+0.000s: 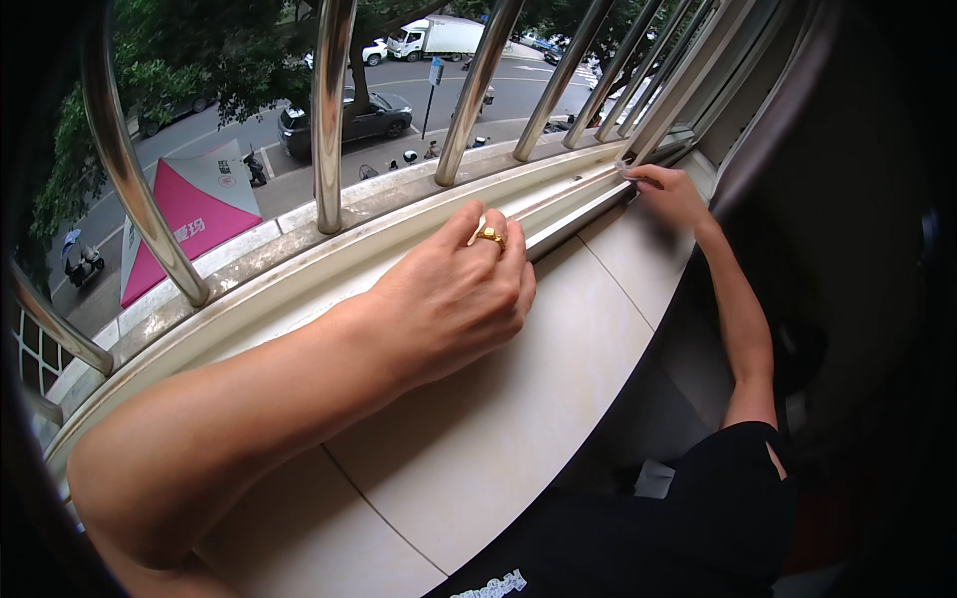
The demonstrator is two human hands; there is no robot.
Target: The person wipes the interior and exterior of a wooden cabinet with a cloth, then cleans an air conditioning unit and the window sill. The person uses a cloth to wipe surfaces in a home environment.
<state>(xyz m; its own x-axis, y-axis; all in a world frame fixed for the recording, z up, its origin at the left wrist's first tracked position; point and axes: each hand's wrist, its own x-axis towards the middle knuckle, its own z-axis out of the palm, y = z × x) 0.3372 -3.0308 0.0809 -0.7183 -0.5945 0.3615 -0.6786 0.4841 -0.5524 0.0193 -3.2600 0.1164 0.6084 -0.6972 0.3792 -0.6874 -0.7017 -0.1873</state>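
My right hand [668, 196] is at the far right end of a pale window frame's sliding track [557, 197]. Its thumb and fingers pinch a small, translucent whitish scrap [622, 169], perhaps thin plastic or tissue, against the track. Closer to me, my left hand [467, 280] is bent over the same track, with a gold ring [490, 235] on one finger. Its fingertips are turned away, so whether they hold anything is hidden. Below both hands runs a sill of pale tiles [576, 329] with dark joints.
Shiny metal security bars [329, 119] stand beyond the track on a worn outer ledge [254, 265]. A window sash [684, 75] rises at the right. Far below are a street with a parked dark car [351, 119], a white truck [441, 37] and a pink-and-white canopy [191, 224].
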